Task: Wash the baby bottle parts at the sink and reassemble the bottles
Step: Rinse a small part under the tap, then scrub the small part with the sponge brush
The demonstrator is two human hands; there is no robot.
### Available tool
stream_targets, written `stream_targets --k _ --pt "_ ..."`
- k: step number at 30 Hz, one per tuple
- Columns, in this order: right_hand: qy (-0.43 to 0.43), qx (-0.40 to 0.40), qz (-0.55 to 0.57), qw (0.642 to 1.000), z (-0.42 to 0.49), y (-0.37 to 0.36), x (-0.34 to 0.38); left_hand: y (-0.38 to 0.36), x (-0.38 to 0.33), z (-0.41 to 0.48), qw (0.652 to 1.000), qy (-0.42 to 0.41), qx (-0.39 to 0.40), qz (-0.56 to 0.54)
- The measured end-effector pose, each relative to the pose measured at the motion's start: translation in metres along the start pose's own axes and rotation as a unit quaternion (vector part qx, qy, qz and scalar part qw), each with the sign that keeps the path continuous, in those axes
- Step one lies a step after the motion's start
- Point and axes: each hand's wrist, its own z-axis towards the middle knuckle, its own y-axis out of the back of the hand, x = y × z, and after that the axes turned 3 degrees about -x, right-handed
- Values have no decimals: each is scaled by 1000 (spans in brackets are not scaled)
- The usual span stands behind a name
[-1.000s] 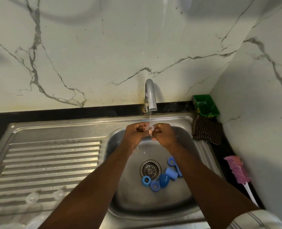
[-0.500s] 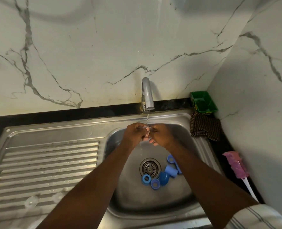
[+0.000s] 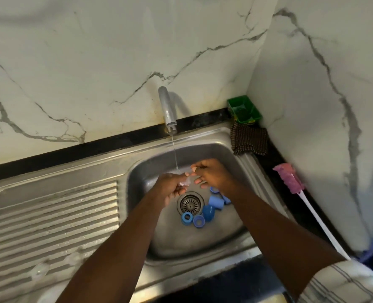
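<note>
Both hands are over the steel sink basin (image 3: pixel 242 221) under the running tap (image 3: pixel 167 110). My left hand (image 3: pixel 170 189) and my right hand (image 3: pixel 214 173) pinch a small clear silicone teat (image 3: pixel 186 179) between their fingertips in the water stream. On the basin floor by the drain (image 3: pixel 190 204) lie several blue bottle parts: two rings (image 3: pixel 187 218) (image 3: pixel 199 221), a cap (image 3: pixel 208 212) and a collar (image 3: pixel 216 202). Two clear teats (image 3: pixel 39 270) (image 3: pixel 73 258) rest on the ribbed drainboard (image 3: pixel 50 219).
A pink bottle brush (image 3: pixel 288 181) with a white handle lies on the dark counter at right. A green tray (image 3: pixel 244 109) and a brown checked cloth (image 3: pixel 249 141) sit in the back right corner. Marble walls close in behind and to the right.
My hands have dropped lower into the basin, farther below the spout, still working the clear teat. The view has shifted, moving the sink right in frame.
</note>
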Motion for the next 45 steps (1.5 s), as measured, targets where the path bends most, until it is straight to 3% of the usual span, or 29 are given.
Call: stream_targets --k 3,6,9,13,16,24,28,34,38,45 --pt "46 -58 -108 991 -19 24 -23 -19 8 -12 996 15 57 -73" --pt "75 -202 -309 926 -46 66 -49 -52 14 -23 988 34 119 -94" --pt "41 -338 -365 867 -84 106 -69 -83 17 -37 983 49 152 -92" --pt "-88 -378 -362 848 -126 147 -98 -109 17 -57 980 66 176 -64" --pt "-115 -381 -392 830 -139 158 -112 -116 16 -67 978 66 188 -57" --pt "-136 -344 -431 823 -149 162 -126 -104 15 -85 969 49 176 -164" --pt "-67 -368 -427 823 -145 155 -116 -81 12 -90 962 7 175 -209" --pt "77 -309 -233 919 -141 124 -74 -51 10 -98 957 -73 124 -252" --pt "178 -262 -128 940 -145 77 -32 -25 6 -96 952 -140 78 -259" --pt "207 -179 -25 962 -148 11 1 9 2 -104 959 -230 -6 -163"
